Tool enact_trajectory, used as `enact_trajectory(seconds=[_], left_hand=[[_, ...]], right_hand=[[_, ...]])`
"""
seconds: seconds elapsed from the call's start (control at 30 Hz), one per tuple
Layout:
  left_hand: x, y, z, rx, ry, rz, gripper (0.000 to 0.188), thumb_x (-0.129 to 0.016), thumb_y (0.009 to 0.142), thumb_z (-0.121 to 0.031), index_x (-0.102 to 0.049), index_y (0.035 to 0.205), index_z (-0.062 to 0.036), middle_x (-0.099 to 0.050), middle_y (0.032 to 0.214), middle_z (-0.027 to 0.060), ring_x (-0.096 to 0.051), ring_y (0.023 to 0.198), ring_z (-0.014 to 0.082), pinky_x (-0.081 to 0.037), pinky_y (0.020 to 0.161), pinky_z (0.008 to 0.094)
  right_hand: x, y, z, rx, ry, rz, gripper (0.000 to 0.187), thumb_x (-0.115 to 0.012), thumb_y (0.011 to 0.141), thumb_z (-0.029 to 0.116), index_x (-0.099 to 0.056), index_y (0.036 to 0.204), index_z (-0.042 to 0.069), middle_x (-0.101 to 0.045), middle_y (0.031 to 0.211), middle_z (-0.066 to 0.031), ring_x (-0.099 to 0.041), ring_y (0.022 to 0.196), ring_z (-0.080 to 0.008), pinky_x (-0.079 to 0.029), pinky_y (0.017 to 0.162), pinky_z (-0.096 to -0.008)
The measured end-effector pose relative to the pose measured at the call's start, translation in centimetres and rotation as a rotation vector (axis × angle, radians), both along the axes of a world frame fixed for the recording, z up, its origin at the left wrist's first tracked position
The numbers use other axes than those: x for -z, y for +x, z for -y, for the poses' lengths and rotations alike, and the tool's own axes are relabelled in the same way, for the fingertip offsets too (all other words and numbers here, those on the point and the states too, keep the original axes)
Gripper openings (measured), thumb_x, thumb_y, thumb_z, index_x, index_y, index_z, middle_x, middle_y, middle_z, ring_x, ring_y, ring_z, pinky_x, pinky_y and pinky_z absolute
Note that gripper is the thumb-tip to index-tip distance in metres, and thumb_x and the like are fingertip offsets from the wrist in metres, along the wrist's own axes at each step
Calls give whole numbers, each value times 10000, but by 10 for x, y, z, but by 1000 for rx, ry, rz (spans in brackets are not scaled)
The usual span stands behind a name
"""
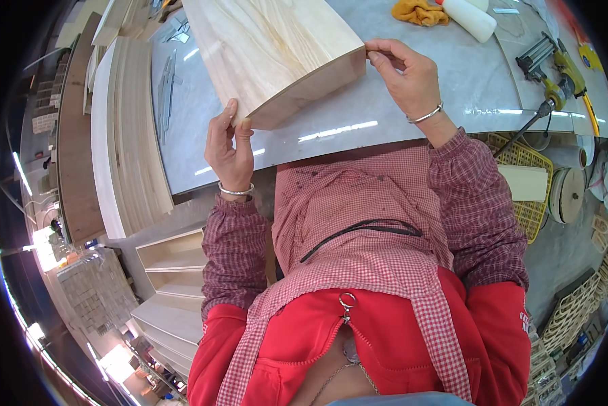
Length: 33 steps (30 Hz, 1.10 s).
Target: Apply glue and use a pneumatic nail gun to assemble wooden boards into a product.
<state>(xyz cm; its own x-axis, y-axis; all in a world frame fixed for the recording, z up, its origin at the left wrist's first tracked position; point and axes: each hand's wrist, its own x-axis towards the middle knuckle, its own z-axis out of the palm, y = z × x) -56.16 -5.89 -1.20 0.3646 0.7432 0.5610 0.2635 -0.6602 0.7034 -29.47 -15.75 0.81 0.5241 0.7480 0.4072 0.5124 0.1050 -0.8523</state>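
A pale wooden box (283, 51) with a streaky grain lies at a slant on the grey worktable (283, 145). Its large flat face is up and a narrow end panel is toward me. At the near left corner, thumb and fingers of my left hand (229, 147) close on the box's edge. My right hand (407, 76) pinches the right corner of the same end between thumb and forefinger. The box's underside and far end are out of sight.
Stacked wooden boards (131, 135) stand along the table's left side, near thin metal strips (167, 95). At the back right are an orange cloth (420, 12), a white bottle (471, 19) and a yellow-green power tool (562, 84). A yellow crate (535, 220) sits below on the right.
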Motion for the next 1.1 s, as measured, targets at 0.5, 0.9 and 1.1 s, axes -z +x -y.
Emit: enact_trajectory(seconds=[0.5,0.9,1.1], left_hand=[[0,-2,1,-5,38,-37,283,-590,879,-51,-566,1159,-15,-608,996,73,-496,647,101,-463,606,204],[2,-1,0,-44,105,-80,289,-601,875,-61,-570,1159,-20,-599,929,57,-486,633,97,-448,587,202],[2,-2,-1,-48,114,-90,289,-607,871,-63,-572,1154,-21,-588,893,51,-485,630,96,-446,584,201]], right_hand=[[0,1,-5,8,75,71,176,-635,813,57,-662,984,25,-687,867,-22,-620,715,-99,-493,670,-184],[4,-3,-11,94,221,227,95,-641,750,46,-664,842,45,-668,739,-7,-577,548,-118,-469,533,-197],[1,-3,-10,88,206,225,91,-637,745,40,-663,832,44,-666,734,-7,-566,537,-117,-460,521,-200]])
